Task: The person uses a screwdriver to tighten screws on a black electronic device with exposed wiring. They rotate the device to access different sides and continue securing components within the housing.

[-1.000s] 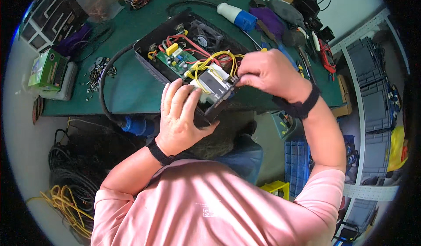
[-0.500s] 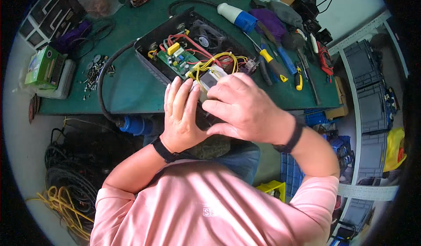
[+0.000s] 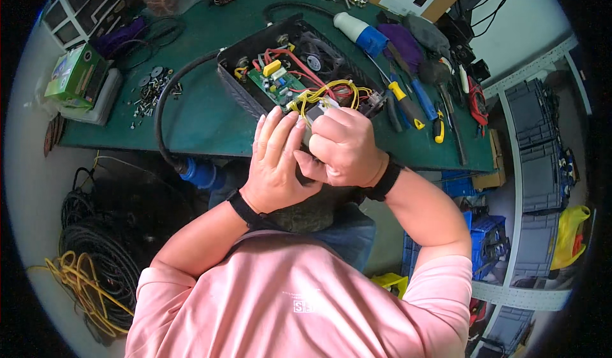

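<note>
Casing (image 3: 240, 89), black, open-topped, on table (image 3: 204, 123), near front edge. L hand (image 3: 275, 160) unclenched, laid at near side; R hand (image 3: 345, 146) curled, contents hidden, can't tell. Prob. stiff, heavyish; yellow wires (image 3: 319, 94), green board (image 3: 260, 84) likely fragile: grip sides.

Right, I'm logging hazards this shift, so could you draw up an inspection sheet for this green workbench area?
Surface: flat green tabletop, carrying tools and parts.
Job's things: open-topped black box, with rectangular green circuit board, round black fan and thin yellow wires inside.
Clutter: loose pile of metallic screws and washers; yellow-and-black screwdriver handle.
Grip: left hand at the box's near end; right hand curled beside it; anything held is hidden.
Cables: thick black cable runs from the box to a round blue connector past the tabletop's near edge.
Surroundings: grey plastic crates on white metal shelving.
</note>
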The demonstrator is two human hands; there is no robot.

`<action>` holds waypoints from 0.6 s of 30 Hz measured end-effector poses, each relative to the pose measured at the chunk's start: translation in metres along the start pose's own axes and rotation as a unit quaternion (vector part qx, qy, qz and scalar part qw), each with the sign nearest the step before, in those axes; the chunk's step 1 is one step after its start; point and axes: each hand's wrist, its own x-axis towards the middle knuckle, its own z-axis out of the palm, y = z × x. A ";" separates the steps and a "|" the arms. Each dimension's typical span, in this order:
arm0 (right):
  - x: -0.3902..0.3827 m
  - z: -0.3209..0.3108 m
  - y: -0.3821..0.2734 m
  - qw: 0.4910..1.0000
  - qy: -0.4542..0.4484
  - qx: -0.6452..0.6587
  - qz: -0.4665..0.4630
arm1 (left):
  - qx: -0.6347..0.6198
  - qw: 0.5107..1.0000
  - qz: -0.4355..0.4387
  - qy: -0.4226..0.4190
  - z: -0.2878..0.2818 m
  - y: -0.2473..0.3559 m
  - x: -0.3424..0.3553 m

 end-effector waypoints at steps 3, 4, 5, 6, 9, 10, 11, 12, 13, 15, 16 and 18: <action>0.000 0.001 0.001 1.000 -0.002 0.016 0.012 | 0.000 1.000 -0.007 -0.005 -0.001 0.000 0.001; 0.001 0.000 0.002 1.000 0.000 0.024 0.010 | -0.003 1.000 -0.013 -0.014 -0.003 0.001 0.002; 0.002 0.000 0.004 0.999 0.003 0.033 0.009 | -0.007 1.000 -0.019 -0.023 -0.004 0.001 0.002; 0.003 0.000 0.004 0.999 0.005 0.041 0.006 | -0.012 1.000 -0.018 -0.022 -0.004 0.001 0.002; 0.001 -0.002 0.004 0.999 0.003 0.043 0.014 | -0.039 0.999 -0.029 -0.003 -0.002 0.002 0.003; 0.001 -0.002 0.004 0.999 0.001 0.048 0.013 | -0.034 0.999 -0.029 -0.004 -0.002 0.001 0.002; 0.003 -0.003 0.004 0.999 -0.002 0.052 0.013 | -0.030 0.999 -0.029 -0.005 -0.002 0.001 0.001; 0.004 -0.004 0.004 0.998 -0.003 0.056 0.014 | -0.027 0.999 -0.027 -0.007 -0.003 0.000 0.001; 0.004 -0.004 0.005 0.998 -0.005 0.057 0.018 | -0.026 0.999 -0.028 -0.008 -0.002 0.000 0.001; 0.005 -0.005 0.006 0.998 -0.006 0.059 0.026 | -0.023 0.999 -0.028 -0.012 -0.002 0.000 0.001; 0.005 -0.005 0.007 0.997 -0.002 0.069 0.031 | -0.027 0.999 -0.028 -0.005 -0.002 0.000 0.002; 0.008 -0.006 0.011 0.995 0.008 0.086 0.039 | -0.035 0.999 -0.027 0.009 -0.001 0.002 0.006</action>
